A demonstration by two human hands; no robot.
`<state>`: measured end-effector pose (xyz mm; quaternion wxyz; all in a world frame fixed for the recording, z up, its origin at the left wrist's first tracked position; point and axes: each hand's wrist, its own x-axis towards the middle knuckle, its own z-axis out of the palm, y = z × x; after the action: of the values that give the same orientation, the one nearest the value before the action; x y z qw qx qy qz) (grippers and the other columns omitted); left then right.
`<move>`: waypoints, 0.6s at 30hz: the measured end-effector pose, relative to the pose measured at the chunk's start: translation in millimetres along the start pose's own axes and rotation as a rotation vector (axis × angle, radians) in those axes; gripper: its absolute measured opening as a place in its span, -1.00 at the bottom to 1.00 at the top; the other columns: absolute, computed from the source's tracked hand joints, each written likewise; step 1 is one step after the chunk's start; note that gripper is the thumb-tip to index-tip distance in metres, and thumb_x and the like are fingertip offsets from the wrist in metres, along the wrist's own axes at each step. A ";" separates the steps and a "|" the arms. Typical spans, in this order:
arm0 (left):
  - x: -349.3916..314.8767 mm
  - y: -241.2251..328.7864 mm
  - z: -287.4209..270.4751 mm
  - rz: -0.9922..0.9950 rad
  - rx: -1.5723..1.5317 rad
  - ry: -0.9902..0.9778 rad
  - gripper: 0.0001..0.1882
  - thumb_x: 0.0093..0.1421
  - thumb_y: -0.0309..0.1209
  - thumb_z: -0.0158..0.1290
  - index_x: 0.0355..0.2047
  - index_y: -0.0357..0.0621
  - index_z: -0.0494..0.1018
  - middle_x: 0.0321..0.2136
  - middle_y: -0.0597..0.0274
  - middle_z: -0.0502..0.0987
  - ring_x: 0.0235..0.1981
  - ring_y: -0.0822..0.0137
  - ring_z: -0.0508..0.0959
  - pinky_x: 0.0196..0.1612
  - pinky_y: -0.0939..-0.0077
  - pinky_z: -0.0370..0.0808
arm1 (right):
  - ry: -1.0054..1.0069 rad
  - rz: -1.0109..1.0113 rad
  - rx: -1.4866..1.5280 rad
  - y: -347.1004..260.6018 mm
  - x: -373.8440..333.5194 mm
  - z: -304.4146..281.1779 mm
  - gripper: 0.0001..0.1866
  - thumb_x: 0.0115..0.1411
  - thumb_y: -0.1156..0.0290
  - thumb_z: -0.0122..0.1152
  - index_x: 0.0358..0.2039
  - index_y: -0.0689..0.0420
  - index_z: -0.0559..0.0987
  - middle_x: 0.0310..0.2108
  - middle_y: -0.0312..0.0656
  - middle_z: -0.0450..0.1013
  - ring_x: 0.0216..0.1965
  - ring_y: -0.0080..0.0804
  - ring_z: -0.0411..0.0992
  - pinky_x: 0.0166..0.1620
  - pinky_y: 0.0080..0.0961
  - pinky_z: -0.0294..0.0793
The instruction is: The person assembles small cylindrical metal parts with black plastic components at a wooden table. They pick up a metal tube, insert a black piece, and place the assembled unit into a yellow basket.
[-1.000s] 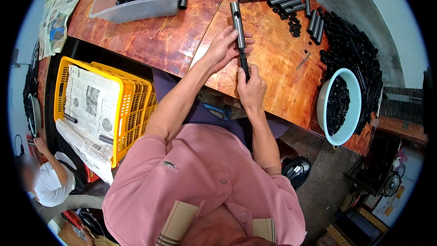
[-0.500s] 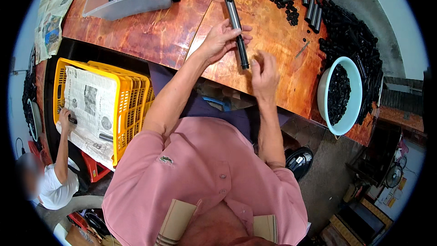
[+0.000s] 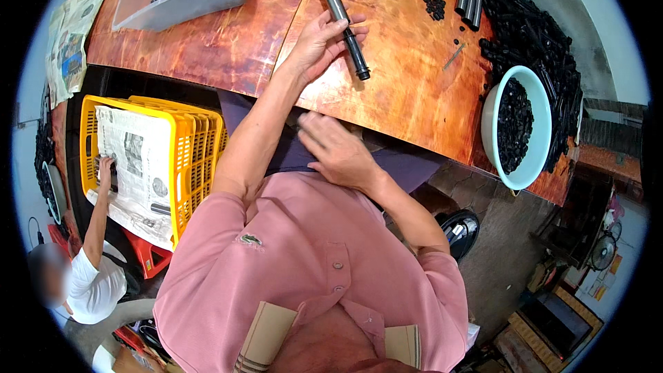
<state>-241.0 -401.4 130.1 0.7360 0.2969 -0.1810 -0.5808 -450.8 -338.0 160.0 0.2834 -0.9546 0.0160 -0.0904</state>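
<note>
A slim silver-grey metal tube [image 3: 333, 1], smooth and shiny along its side, is gripped partway along its length in the upper middle of the frame, with a dark opening near its upper end. It slants from upper left to lower right, and a glossy black cylindrical piece [image 3: 357, 57] juts out of its lower end in line with it, ringed by ridges near the tip, which points toward the centre of the frame.

Tube [image 3: 333, 0] in left hand [image 3: 320, 40] above table [image 3: 407, 90], bin [image 3: 186, 14] back left, basin [image 3: 543, 124] (parts [image 3: 514, 128] inside) right, crate [image 3: 177, 186] near left
</note>
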 end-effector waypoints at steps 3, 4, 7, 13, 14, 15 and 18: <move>1.3 0.7 -3.8 -0.049 0.035 -0.006 -0.43 0.32 -0.40 0.09 0.26 -0.28 0.15 0.08 -0.07 0.46 -0.02 0.11 0.59 0.08 0.14 0.60 | 0.009 -0.130 0.056 2.1 -7.2 32.2 -0.51 0.00 0.45 0.28 0.00 0.26 0.54 0.16 0.01 0.42 0.04 -0.15 0.50 0.10 -0.30 0.49; 2.3 1.0 -6.3 -0.082 0.008 -0.026 -0.44 0.31 -0.40 0.10 0.25 -0.26 0.18 0.04 -0.04 0.48 -0.05 0.13 0.61 0.06 0.15 0.61 | 0.048 -0.147 0.047 -0.7 -9.9 27.7 -0.66 0.08 0.50 0.17 -0.10 0.26 0.59 0.08 0.02 0.48 -0.09 -0.20 0.56 -0.05 -0.35 0.57; -3.8 -2.5 1.2 -0.010 0.012 -0.041 -0.50 0.31 -0.39 0.10 0.19 -0.28 0.25 -0.05 -0.05 0.52 -0.06 0.17 0.61 0.02 0.18 0.64 | 0.322 -0.058 -0.011 2.5 -14.6 9.3 -0.71 0.06 0.57 0.18 -0.17 0.25 0.62 0.02 0.04 0.53 -0.11 -0.24 0.58 -0.08 -0.34 0.58; -15.3 -7.9 13.3 -0.145 0.081 -0.209 -0.47 0.29 -0.36 0.15 0.17 -0.33 0.23 0.01 -0.08 0.51 -0.14 0.20 0.65 -0.07 0.22 0.67 | 0.973 0.505 0.276 73.0 9.2 -73.4 -0.68 0.24 0.50 0.17 -0.01 0.30 0.53 0.04 0.06 0.49 0.12 -0.15 0.44 0.21 -0.22 0.36; -16.2 -10.4 21.6 -0.201 0.081 -0.255 -0.43 0.28 -0.35 0.16 0.19 -0.32 0.22 0.01 -0.07 0.51 -0.14 0.22 0.65 -0.06 0.21 0.67 | 1.050 0.575 0.615 89.5 13.5 -83.6 -0.67 0.27 0.45 0.16 0.01 0.32 0.51 0.04 0.03 0.49 0.13 -0.19 0.43 0.20 -0.25 0.36; -19.0 -12.4 27.9 -0.253 0.086 -0.291 -0.40 0.27 -0.34 0.18 0.21 -0.32 0.20 0.02 -0.05 0.50 -0.14 0.25 0.65 -0.05 0.21 0.66 | 1.007 0.605 0.773 106.2 19.9 -91.6 -0.67 0.29 0.42 0.16 0.01 0.32 0.51 0.01 0.00 0.50 0.09 -0.23 0.44 0.17 -0.29 0.38; -15.5 -19.2 29.4 -0.280 0.095 -0.339 -0.42 0.28 -0.34 0.18 0.22 -0.24 0.23 0.04 0.04 0.51 -0.12 0.31 0.64 -0.01 0.26 0.64 | 0.788 0.629 1.138 145.4 41.2 -105.1 -0.64 0.33 0.34 0.14 0.03 0.33 0.49 -0.05 -0.05 0.52 -0.02 -0.34 0.49 0.05 -0.42 0.46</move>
<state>-277.3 -396.0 141.1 0.5923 0.2515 -0.2863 -0.7099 -426.3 -519.9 174.1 0.7178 -0.5089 0.3382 -0.3337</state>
